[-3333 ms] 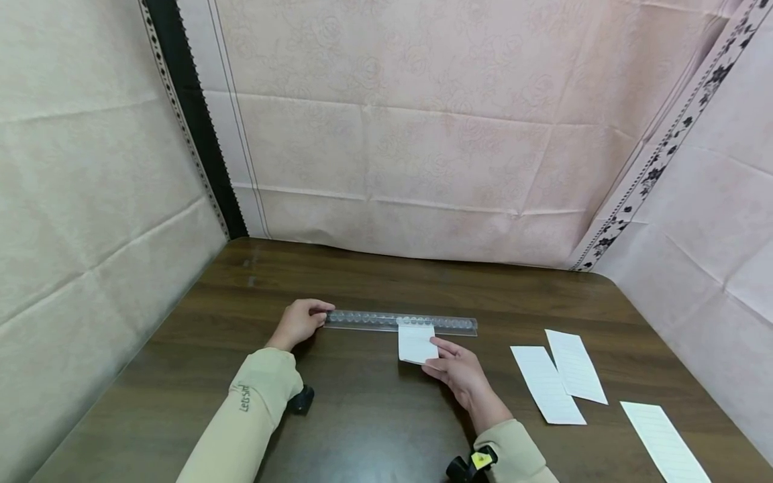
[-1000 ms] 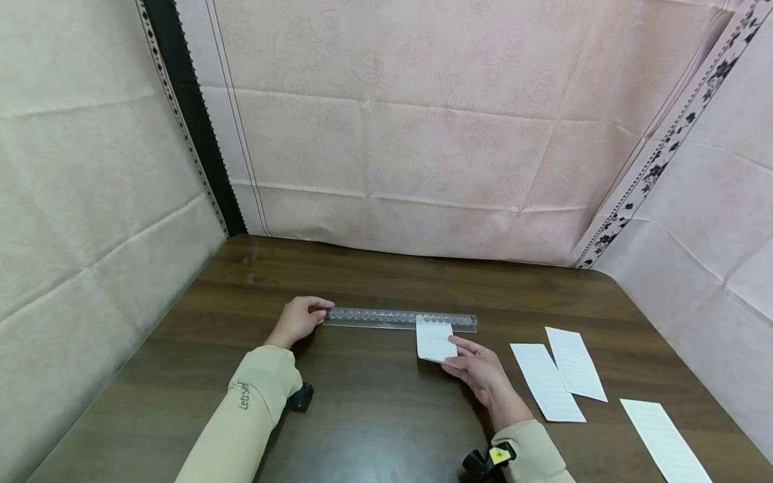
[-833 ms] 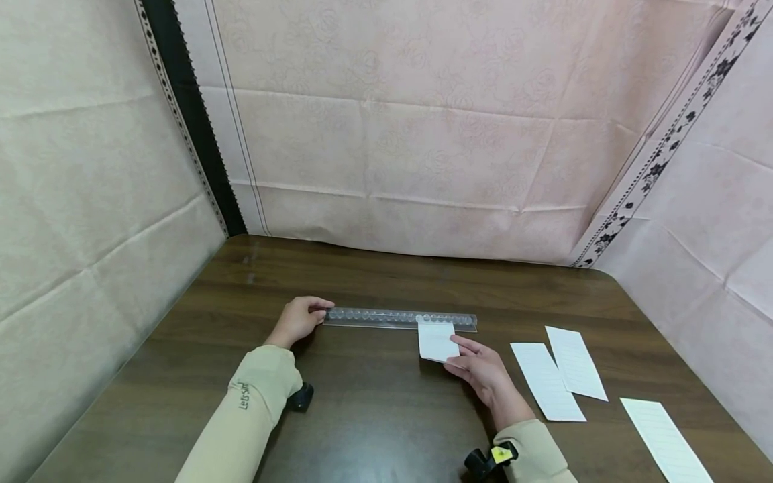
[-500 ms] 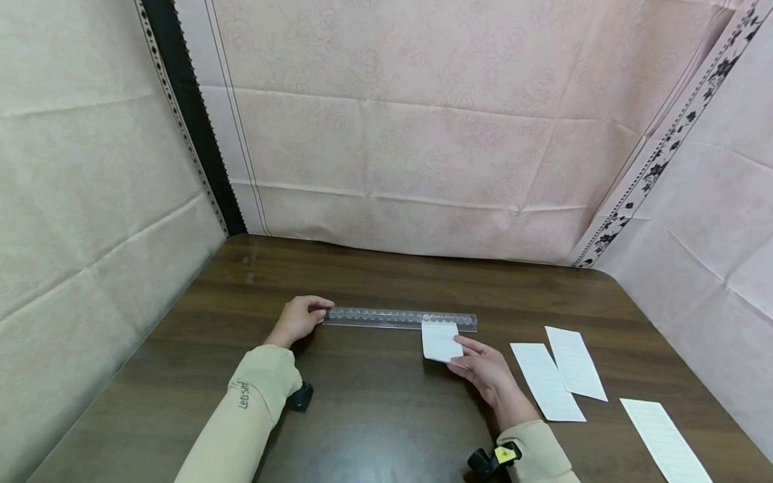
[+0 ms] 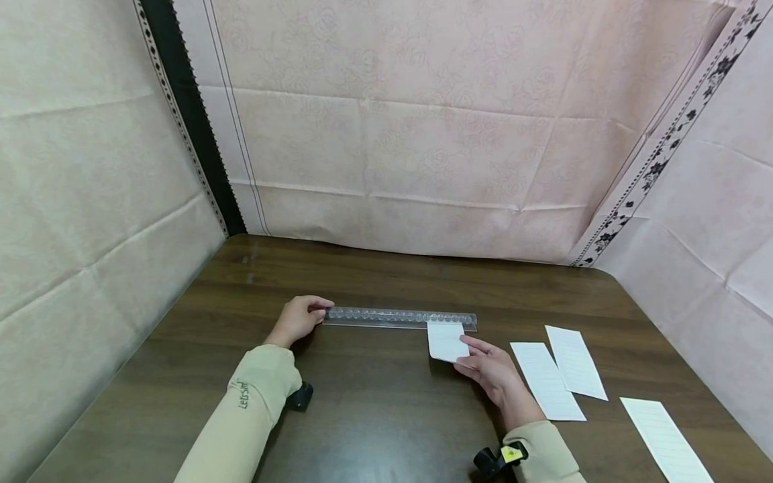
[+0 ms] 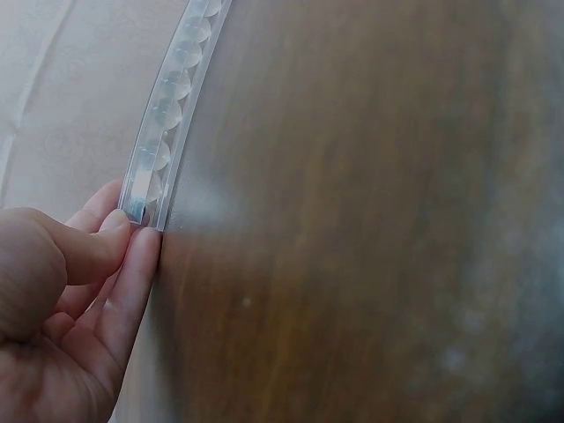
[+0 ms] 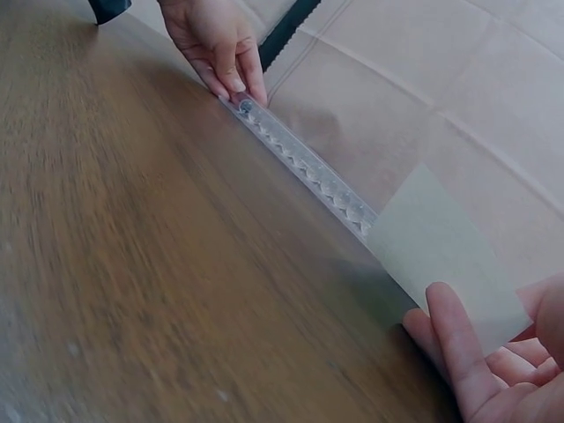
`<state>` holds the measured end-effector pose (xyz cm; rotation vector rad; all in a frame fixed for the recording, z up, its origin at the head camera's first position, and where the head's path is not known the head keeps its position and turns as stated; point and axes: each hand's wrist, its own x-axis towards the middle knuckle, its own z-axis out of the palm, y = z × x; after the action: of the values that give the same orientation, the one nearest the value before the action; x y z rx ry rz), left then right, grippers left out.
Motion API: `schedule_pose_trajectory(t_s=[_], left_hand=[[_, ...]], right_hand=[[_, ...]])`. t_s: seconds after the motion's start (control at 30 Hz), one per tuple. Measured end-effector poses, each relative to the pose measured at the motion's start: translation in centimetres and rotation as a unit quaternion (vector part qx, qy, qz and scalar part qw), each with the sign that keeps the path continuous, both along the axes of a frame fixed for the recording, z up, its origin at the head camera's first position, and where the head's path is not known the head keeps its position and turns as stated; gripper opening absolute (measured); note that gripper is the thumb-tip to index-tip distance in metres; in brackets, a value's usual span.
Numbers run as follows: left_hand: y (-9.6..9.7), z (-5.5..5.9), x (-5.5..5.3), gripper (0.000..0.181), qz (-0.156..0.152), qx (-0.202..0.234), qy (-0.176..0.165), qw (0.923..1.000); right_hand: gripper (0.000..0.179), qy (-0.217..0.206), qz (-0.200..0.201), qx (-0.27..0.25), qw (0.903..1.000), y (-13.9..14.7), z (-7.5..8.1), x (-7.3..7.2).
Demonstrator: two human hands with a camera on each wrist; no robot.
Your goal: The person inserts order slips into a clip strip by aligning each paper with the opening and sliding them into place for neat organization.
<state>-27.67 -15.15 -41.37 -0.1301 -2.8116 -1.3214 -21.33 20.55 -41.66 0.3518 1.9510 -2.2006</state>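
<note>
My left hand (image 5: 300,318) pinches the left end of a clear plastic ruler (image 5: 374,317) that has a row of round shapes along it. In the left wrist view, the ruler (image 6: 167,110) runs away from my thumb and fingers (image 6: 106,251). A small white piece of paper (image 5: 447,342) is held between thumb and fingers of my right hand (image 5: 492,372). Its upper edge overlaps the ruler near the right end. The right wrist view shows the paper (image 7: 441,251) covering that end of the ruler.
Two white slips with faint lines, a left one (image 5: 543,379) and a right one (image 5: 576,362), overlap at the right. A third slip (image 5: 664,436) lies nearer the front. The brown wooden table (image 5: 362,416) is enclosed by pale cloth (image 5: 410,168).
My right hand has moved steadily rightward with the paper along the ruler, toward its right end. The left hand and the ruler have stayed in place.
</note>
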Motion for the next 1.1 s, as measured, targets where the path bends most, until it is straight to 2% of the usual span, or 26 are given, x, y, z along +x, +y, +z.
schedule_pose_trajectory(t_s=[1.1], left_hand=[[0.0,-0.1,-0.1,0.022,-0.002,0.004,-0.013,0.9999]], right_hand=[[0.053,0.0,0.005,-0.001,1.0,2.7,-0.1,-0.4]])
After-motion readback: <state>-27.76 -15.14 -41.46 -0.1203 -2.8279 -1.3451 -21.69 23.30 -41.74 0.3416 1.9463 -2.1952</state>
